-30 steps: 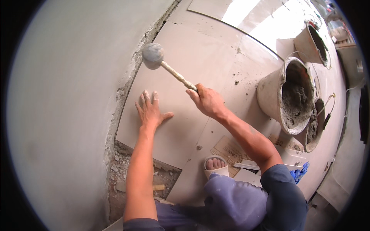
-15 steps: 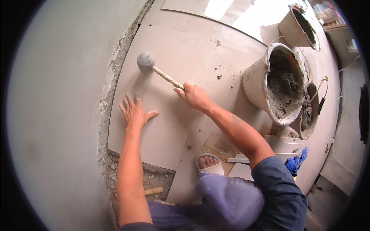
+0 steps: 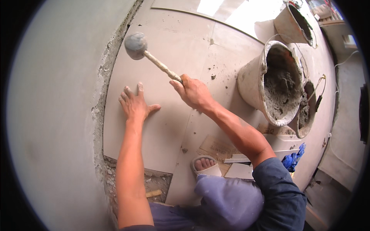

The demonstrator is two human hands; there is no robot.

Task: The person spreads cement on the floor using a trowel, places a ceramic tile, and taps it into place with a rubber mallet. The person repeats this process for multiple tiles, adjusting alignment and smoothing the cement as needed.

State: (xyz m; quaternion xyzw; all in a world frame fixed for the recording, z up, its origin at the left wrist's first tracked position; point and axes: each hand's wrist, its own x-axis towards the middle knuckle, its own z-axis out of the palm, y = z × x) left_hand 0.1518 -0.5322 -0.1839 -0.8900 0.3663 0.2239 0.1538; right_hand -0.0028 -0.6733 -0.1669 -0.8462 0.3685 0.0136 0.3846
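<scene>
My right hand [image 3: 192,92] grips the pale wooden handle of a rubber mallet [image 3: 136,45]. Its rounded grey head is held up over the far left part of a large beige floor tile [image 3: 162,127]. On that tile, near its left edge, my left hand [image 3: 135,102] lies flat with fingers spread and pale dust on the fingertips. A rough gap runs between the tile and the wall on the left. Below the tile's near edge, a patch of bare rubble [image 3: 157,179] shows beside my left forearm, with a small wooden piece [image 3: 153,193] on it.
A big bucket of grey mortar [image 3: 283,82] stands to the right, with a smaller mortar container [image 3: 306,109] beside it and another bucket [image 3: 295,25] farther back. Cardboard [image 3: 216,148] and a blue plastic bag [image 3: 293,158] lie near my right arm. The grey wall [image 3: 58,115] bounds the left.
The mallet has risen off the tile toward the far left, and its head looks larger. My left hand stays on the tile; the whole view has shifted slightly.
</scene>
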